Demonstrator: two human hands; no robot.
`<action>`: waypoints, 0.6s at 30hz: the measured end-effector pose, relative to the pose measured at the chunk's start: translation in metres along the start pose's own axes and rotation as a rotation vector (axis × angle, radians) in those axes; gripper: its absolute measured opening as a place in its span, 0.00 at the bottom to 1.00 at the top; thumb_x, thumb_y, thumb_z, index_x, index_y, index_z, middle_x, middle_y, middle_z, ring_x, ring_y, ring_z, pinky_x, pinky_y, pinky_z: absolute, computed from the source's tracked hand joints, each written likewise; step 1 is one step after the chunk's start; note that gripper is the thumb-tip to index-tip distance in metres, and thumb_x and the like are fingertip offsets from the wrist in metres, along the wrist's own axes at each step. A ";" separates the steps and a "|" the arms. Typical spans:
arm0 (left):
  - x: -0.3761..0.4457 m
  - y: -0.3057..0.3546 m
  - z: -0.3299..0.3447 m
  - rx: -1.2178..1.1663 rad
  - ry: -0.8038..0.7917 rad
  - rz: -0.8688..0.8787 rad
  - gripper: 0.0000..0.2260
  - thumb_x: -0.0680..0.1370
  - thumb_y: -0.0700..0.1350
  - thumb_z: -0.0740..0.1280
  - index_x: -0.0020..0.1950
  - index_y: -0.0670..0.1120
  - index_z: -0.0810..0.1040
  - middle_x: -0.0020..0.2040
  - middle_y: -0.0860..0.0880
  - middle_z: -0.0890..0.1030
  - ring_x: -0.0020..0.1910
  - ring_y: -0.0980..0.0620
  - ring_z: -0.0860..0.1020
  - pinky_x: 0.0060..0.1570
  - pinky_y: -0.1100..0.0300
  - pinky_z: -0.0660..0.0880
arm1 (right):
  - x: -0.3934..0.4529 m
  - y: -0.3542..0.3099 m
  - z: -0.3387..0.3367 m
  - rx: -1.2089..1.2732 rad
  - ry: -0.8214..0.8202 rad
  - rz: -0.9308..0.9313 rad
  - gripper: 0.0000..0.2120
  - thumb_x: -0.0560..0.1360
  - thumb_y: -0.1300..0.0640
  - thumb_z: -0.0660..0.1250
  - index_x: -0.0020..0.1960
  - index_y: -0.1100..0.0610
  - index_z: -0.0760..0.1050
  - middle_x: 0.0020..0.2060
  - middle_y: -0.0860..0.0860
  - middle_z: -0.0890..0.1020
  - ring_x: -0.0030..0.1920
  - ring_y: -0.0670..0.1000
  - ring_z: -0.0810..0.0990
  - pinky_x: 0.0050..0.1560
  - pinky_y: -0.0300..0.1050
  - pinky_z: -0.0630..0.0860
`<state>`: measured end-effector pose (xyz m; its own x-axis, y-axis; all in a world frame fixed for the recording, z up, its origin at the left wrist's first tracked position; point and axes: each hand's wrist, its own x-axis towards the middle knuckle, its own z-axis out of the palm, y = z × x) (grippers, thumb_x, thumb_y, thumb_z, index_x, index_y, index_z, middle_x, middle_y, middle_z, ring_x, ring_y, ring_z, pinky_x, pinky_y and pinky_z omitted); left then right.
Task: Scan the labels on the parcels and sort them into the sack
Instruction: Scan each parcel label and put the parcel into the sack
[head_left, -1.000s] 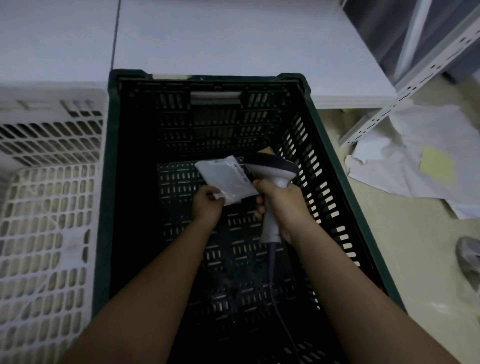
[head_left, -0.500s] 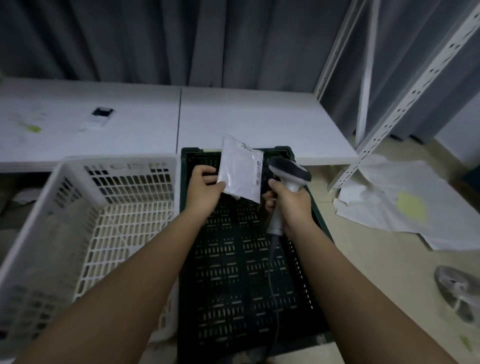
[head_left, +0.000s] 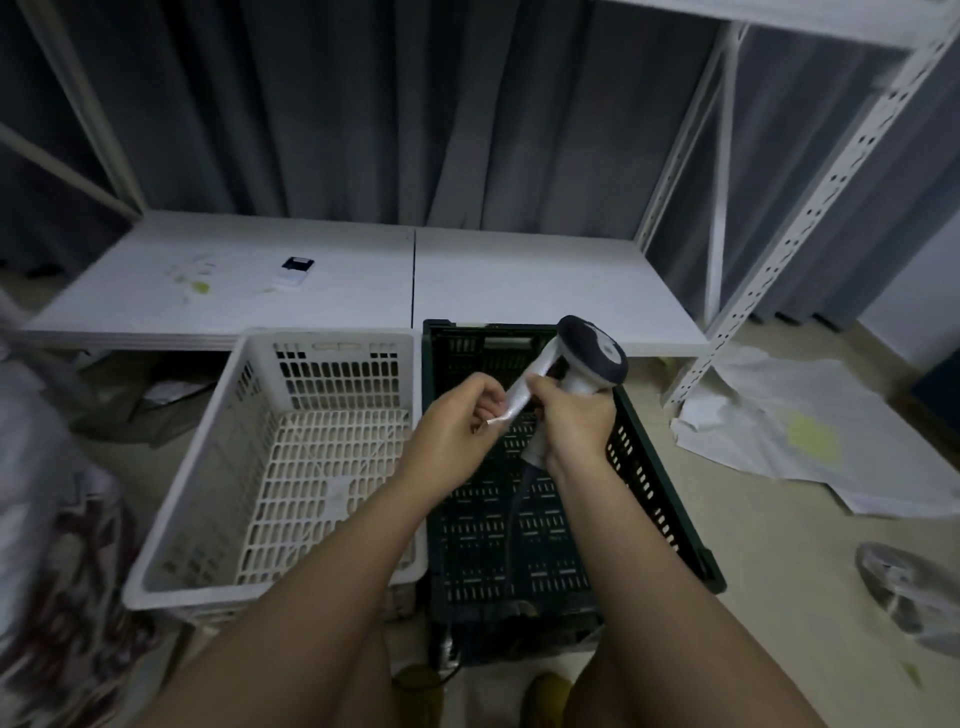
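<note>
Left hand (head_left: 457, 415) pinches the small white plastic parcel (head_left: 519, 397) by its lower end, its long axis slanting up and right toward the white handheld scanner with a dark head (head_left: 589, 358), gripped in the right hand (head_left: 574, 426) just beside it. Both hang over the dark green slotted crate (head_left: 670, 499); a white slotted basket (head_left: 182, 519) sits left of it, on a pale floor before low white shelving.

Perforated plastic crates (head_left: 291, 457) — glossy plastic scanner (head_left: 589, 364), smooth matt parcel (head_left: 519, 397).
</note>
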<state>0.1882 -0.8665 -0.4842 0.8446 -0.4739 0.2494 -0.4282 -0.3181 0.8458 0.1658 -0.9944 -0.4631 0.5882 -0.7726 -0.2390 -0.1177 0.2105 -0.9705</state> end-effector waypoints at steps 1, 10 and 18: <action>-0.004 -0.002 -0.002 -0.078 -0.015 -0.043 0.11 0.72 0.40 0.73 0.50 0.50 0.75 0.46 0.56 0.78 0.47 0.58 0.77 0.48 0.64 0.75 | 0.000 0.000 -0.001 0.017 -0.005 0.021 0.15 0.66 0.64 0.77 0.50 0.61 0.77 0.40 0.53 0.83 0.43 0.54 0.83 0.54 0.57 0.81; 0.004 -0.009 -0.022 -0.473 0.109 -0.624 0.19 0.81 0.53 0.61 0.67 0.44 0.71 0.59 0.49 0.77 0.50 0.56 0.76 0.45 0.63 0.73 | 0.008 -0.011 -0.015 0.144 -0.350 0.038 0.06 0.70 0.70 0.73 0.42 0.62 0.79 0.37 0.55 0.83 0.34 0.51 0.81 0.43 0.50 0.81; 0.009 -0.027 -0.031 -0.450 0.375 -0.568 0.12 0.78 0.40 0.66 0.61 0.43 0.78 0.53 0.47 0.82 0.50 0.48 0.81 0.52 0.52 0.79 | 0.015 -0.006 -0.018 -0.025 -0.174 -0.075 0.11 0.68 0.62 0.77 0.45 0.56 0.77 0.44 0.55 0.83 0.50 0.57 0.83 0.57 0.55 0.79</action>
<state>0.2169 -0.8370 -0.4901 0.9796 -0.0075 -0.2006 0.2003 -0.0286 0.9793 0.1610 -1.0176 -0.4613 0.7253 -0.6699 -0.1588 -0.0871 0.1396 -0.9864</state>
